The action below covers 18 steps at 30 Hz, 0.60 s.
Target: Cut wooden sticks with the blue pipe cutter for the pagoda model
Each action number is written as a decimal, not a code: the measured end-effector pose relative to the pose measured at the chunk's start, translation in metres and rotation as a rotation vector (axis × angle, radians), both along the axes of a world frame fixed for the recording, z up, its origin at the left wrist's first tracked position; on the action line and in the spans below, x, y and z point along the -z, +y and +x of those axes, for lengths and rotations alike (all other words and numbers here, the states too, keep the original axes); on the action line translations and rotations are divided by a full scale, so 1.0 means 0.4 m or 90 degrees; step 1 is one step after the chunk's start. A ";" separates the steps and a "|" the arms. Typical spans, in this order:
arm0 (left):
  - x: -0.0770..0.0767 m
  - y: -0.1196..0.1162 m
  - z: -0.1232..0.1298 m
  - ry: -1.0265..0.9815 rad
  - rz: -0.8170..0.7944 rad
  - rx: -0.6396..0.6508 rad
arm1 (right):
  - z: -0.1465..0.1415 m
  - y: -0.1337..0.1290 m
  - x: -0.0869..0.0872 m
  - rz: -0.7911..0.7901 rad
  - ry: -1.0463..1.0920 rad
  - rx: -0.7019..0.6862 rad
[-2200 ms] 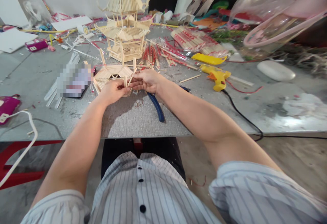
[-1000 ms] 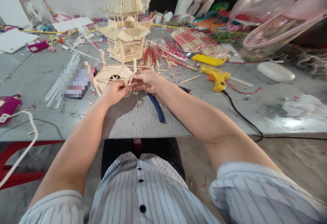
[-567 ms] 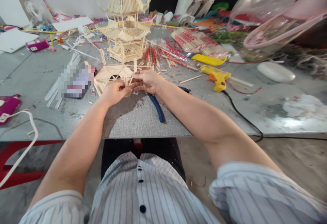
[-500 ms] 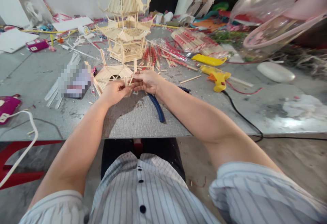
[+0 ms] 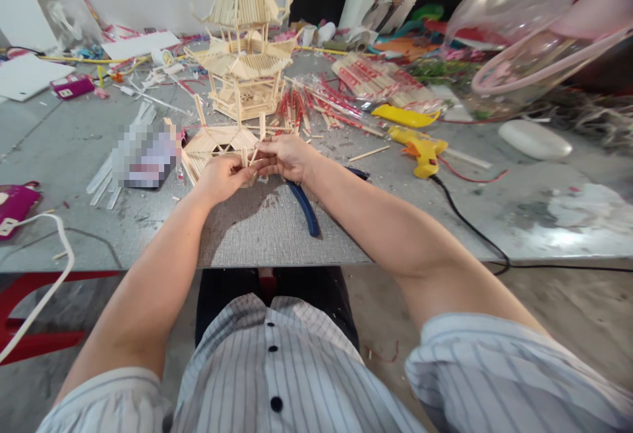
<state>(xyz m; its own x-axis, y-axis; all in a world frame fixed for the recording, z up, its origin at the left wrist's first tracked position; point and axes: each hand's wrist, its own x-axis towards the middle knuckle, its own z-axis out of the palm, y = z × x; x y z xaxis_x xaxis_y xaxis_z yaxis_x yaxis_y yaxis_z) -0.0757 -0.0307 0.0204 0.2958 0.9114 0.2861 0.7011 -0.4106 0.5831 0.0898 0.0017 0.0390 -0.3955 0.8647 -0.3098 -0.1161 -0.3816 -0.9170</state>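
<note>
While the right hand (image 5: 287,156) pinched a thin stick (image 5: 254,155) leaning at the near right part of the base (image 5: 205,141), the left hand (image 5: 220,177) curled in beside a short post (image 5: 244,155), its fingertips partly hidden, so whether it gripped anything could not be told. Both hands met there, and the base lay a little back from the middle of the tabletop's (image 5: 237,235) front edge, with the pagoda (image 5: 258,64) just behind it, towards the back edge. The likeliest trouble was a crooked stick, should the fingers have shaken or let go before its joint, out of sight, was firm. Too hard a push could have slid the base into the pagoda, whose slim posts looked easy to snap. The pliers (image 5: 304,205), under the right wrist and angled towards the front edge, might have caught a lowered forearm; further right, a snag on the cord (image 5: 448,196), which reached that edge, might have dragged the glue gun (image 5: 420,149).
</note>
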 end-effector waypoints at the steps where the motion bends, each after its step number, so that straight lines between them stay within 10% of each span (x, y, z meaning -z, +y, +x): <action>1: 0.000 0.000 0.000 -0.001 0.000 0.002 | 0.000 0.000 0.000 0.001 0.000 0.001; 18: 0.004 0.001 -0.003 -0.001 -0.017 0.000 | -0.007 -0.003 0.006 0.055 -0.038 0.054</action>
